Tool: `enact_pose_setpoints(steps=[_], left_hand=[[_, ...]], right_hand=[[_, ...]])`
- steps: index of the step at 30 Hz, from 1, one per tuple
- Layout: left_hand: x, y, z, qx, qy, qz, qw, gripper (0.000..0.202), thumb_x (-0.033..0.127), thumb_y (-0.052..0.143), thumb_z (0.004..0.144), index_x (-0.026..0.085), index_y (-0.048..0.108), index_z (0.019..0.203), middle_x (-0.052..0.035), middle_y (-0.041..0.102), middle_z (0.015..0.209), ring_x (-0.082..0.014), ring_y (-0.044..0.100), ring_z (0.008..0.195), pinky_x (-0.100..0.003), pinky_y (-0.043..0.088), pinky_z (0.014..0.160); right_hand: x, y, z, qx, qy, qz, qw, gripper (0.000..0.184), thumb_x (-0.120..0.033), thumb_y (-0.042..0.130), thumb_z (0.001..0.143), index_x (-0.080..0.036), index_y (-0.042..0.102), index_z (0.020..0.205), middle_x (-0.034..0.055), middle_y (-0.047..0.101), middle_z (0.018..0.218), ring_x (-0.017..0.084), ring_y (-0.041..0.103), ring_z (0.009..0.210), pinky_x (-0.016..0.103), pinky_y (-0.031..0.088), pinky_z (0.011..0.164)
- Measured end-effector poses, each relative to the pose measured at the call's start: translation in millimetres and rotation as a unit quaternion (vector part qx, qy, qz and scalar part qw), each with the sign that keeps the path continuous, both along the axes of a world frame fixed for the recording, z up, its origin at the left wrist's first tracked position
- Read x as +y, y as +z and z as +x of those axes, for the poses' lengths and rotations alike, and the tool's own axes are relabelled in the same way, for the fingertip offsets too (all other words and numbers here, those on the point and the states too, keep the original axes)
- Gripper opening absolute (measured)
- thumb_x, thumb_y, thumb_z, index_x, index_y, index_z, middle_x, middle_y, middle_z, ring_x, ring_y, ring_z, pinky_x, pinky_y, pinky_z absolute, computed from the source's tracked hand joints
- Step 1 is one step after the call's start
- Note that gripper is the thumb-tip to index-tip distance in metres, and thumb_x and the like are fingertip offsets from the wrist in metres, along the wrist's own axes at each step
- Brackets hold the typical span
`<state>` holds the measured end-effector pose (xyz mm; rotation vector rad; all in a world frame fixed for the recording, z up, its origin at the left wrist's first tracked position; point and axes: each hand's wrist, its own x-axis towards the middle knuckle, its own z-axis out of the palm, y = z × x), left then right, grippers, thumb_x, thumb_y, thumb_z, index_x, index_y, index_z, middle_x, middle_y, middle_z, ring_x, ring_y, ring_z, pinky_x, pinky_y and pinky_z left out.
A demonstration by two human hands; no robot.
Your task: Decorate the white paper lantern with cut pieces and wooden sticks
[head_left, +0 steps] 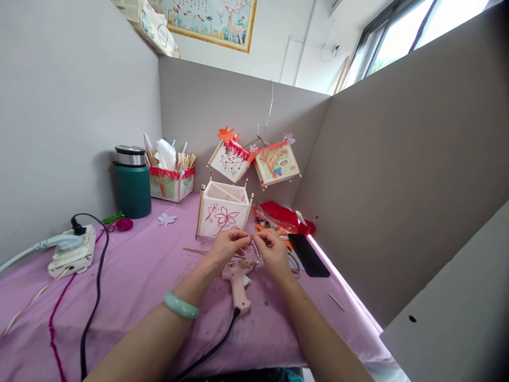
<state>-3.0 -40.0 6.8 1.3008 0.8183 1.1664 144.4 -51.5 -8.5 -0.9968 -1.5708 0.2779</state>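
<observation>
My left hand (229, 247) and my right hand (273, 253) meet fingertip to fingertip in front of the white box lantern (225, 211), which has pink flowers drawn on its side. Both are closed in a pinch on a thin beaded strand (256, 252) that dangles between them; its details are too small to read. Just below lies a pale pink glue gun (238, 286), its nozzle end near my fingers and its cord running towards me. A thin wooden stick (195, 250) lies on the cloth, partly behind my left hand.
Two decorated lanterns (277, 163) hang behind. To the left stand a green flask (132, 185), a stick holder (164, 183) and a power strip (73, 253) with trailing cables. On the right lie a black phone (308, 255) and red felt (280, 213). Grey partitions (401, 175) enclose the table.
</observation>
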Motion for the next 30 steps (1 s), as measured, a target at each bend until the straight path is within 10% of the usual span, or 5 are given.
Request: enact_pose_setpoints(steps=[7,20,30], left_hand=[[1,-2.3,-1,-0.020,-0.018,-0.006,1.000,0.030,0.037,0.076,0.059,0.011,0.066,0.073,0.0006,0.058,0.064,-0.0083,0.050,0.054,-0.020,0.044,0.050],[0,-2.1,0,0.017,-0.014,-0.023,0.999,0.035,0.042,0.074,0.060,0.012,0.063,0.073,-0.0009,0.060,0.066,-0.0110,0.056,0.059,-0.020,0.045,0.049],[2,-3.5,1,0.012,0.004,-0.022,1.000,0.029,0.039,0.071,0.062,0.012,0.061,0.067,0.0006,0.056,0.057,-0.0096,0.052,0.052,-0.020,0.045,0.047]], right_hand=[[9,-6.5,5,0.068,0.030,-0.069,0.995,0.018,-0.034,0.059,0.080,-0.018,0.065,0.074,0.0006,0.059,0.073,0.015,0.053,0.069,0.027,0.043,0.065],[-6,-3.0,-3,-0.184,-0.128,0.148,0.963,0.012,-0.022,0.053,0.086,-0.020,0.065,0.083,0.0056,0.059,0.084,0.020,0.053,0.082,0.035,0.041,0.076],[-6,-3.9,-4,-0.149,-0.097,0.117,0.977,0.012,-0.022,0.052,0.087,-0.019,0.062,0.082,0.0050,0.057,0.084,0.019,0.053,0.083,0.033,0.043,0.074]])
